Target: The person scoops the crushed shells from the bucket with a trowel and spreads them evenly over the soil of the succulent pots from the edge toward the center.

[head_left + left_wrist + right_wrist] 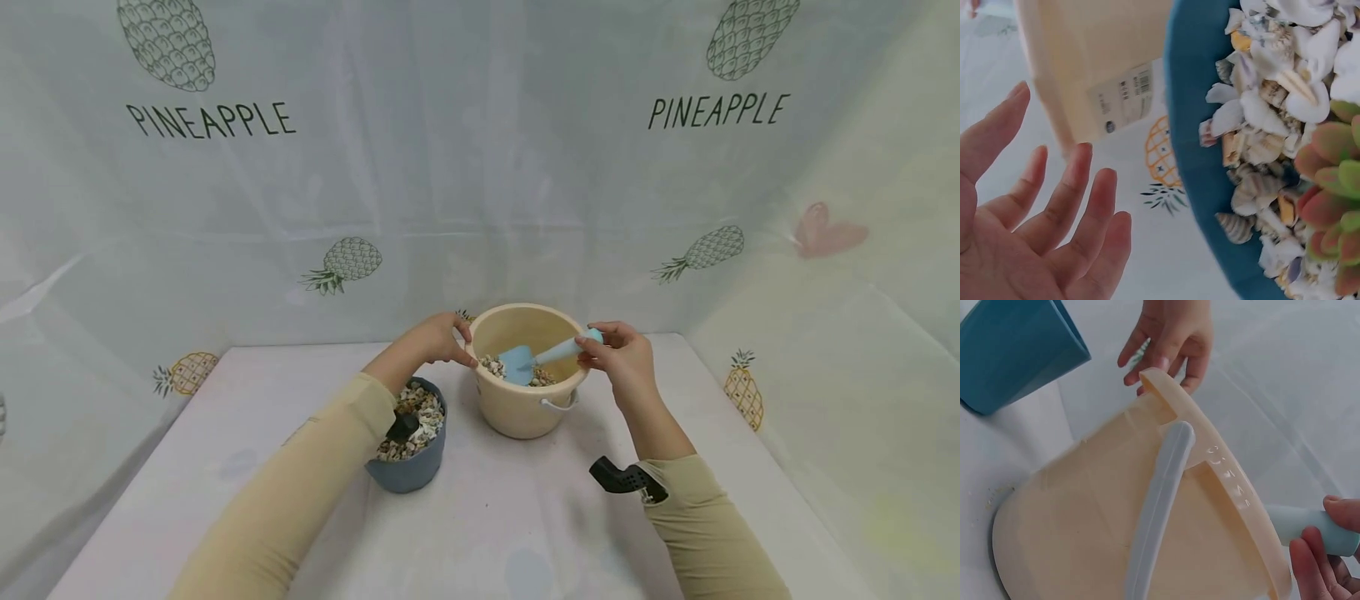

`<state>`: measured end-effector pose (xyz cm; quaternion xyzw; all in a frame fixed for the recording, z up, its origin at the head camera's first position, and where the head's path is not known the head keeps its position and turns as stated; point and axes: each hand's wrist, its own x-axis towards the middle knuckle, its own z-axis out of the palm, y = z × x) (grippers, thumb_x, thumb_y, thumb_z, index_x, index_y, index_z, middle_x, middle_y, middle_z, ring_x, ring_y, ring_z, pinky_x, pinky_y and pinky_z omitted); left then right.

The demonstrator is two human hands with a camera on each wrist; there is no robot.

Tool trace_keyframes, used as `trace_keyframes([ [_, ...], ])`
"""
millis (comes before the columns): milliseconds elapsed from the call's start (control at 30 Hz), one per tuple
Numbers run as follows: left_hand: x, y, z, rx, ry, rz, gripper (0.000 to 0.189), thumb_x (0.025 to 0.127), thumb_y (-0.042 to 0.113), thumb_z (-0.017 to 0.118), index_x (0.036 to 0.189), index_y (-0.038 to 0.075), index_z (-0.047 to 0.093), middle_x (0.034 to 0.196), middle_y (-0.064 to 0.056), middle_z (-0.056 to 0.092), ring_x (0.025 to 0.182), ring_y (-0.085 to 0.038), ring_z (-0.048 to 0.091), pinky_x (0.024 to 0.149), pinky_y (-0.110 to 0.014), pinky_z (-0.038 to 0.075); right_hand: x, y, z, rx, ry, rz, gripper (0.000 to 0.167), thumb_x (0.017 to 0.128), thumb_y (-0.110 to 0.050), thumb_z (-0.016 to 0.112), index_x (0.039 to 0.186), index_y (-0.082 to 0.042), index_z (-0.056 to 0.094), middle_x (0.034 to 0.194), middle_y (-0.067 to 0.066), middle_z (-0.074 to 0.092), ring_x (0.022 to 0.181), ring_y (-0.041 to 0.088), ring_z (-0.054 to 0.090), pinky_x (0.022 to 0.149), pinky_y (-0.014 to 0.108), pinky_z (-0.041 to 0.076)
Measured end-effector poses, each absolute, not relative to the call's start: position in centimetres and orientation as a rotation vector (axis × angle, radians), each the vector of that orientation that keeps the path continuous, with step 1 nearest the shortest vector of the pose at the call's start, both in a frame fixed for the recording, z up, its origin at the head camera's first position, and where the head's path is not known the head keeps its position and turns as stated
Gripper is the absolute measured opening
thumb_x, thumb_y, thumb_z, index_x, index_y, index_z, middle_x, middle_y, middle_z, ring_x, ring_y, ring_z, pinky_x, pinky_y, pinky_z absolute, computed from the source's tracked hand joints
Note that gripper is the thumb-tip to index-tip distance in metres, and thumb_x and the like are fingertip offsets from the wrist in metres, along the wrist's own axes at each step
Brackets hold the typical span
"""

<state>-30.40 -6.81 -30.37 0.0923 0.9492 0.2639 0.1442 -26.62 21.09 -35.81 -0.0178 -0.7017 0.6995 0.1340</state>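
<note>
A cream bucket (517, 417) stands upright at the back of the table, with small shells or pebbles inside. My right hand (624, 357) pinches the handle of a light blue hand shovel (517, 365); its blade lies against the contents of the bucket. At the bucket's left rim is my left hand (438, 340), fingers spread and loosely bent. In the right wrist view the left thumb meets or nearly meets that rim. Close to the left forearm stands a blue pot (408, 477), filled with shells (1260, 119) and holding a green-red succulent (1335, 187).
A white carrying handle (1159, 512) hangs down the bucket's side. The table (480, 525) has a pale cover. Behind it hangs a pineapple-print curtain (480, 167), close to the bucket. Black wrist devices sit on both forearms; the right one (626, 479) juts inward.
</note>
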Motion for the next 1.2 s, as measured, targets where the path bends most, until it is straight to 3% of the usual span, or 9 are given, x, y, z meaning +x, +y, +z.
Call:
trace_keyframes([
  [200,-29.4,-7.9,-29.3,0.344,2.690,0.833,0.044,0.083,0.023,0.080,0.119,0.009,0.059,0.090,-0.007,0.066,0.078,-0.023,0.055,0.055,-0.029,0.038,-26.6,21.4,-35.5,-0.089,-1.977,2.050,0.025,0.087,-0.002,0.073,0.109,-0.001,0.062,0.087,0.003,0.064,0.061,0.013,0.066,0.065,0.028,0.057],
  [333,-28.7,-9.0,-28.8,0.386,2.660,0.897,0.048,0.084,0.022,0.079,0.124,0.006,0.058,0.097,-0.008,0.068,0.079,-0.022,0.057,0.059,-0.030,0.042,-26.4,21.5,-35.2,-0.087,-1.936,2.080,0.023,0.086,-0.003,0.074,0.106,-0.003,0.062,0.088,0.004,0.065,0.060,0.014,0.066,0.065,0.029,0.057],
  [467,-28.2,-10.5,-28.6,0.409,2.669,0.924,0.049,0.084,0.023,0.079,0.125,0.005,0.058,0.104,-0.011,0.067,0.090,-0.025,0.061,0.073,-0.036,0.049,-26.3,21.5,-34.8,-0.089,-1.880,2.122,0.022,0.085,-0.002,0.074,0.104,-0.003,0.063,0.089,0.006,0.064,0.060,0.014,0.066,0.065,0.028,0.057],
  [600,-27.7,-12.4,-28.7,0.428,2.676,0.955,0.048,0.084,0.024,0.079,0.123,0.005,0.058,0.105,-0.014,0.067,0.099,-0.029,0.062,0.087,-0.045,0.049,-26.3,21.4,-34.2,-0.105,-1.826,2.167,0.025,0.085,-0.002,0.075,0.106,0.001,0.062,0.089,0.007,0.064,0.060,0.014,0.067,0.065,0.028,0.057],
  [900,-27.2,-16.8,-30.2,0.428,2.667,1.022,0.048,0.086,0.020,0.077,0.125,0.000,0.056,0.101,-0.015,0.066,0.094,-0.028,0.063,0.083,-0.045,0.050,-25.9,21.4,-32.8,-0.098,-1.730,2.216,0.024,0.084,0.000,0.075,0.104,0.000,0.062,0.092,0.010,0.062,0.062,0.015,0.067,0.064,0.027,0.057],
  [1200,-26.5,-21.1,-32.0,0.416,2.662,0.989,0.047,0.088,0.022,0.075,0.126,0.002,0.055,0.109,-0.016,0.064,0.103,-0.033,0.060,0.086,-0.049,0.049,-26.1,19.5,-31.5,-0.052,-1.732,2.216,0.021,0.085,0.002,0.074,0.103,0.000,0.063,0.095,0.012,0.061,0.060,0.015,0.066,0.063,0.026,0.056],
])
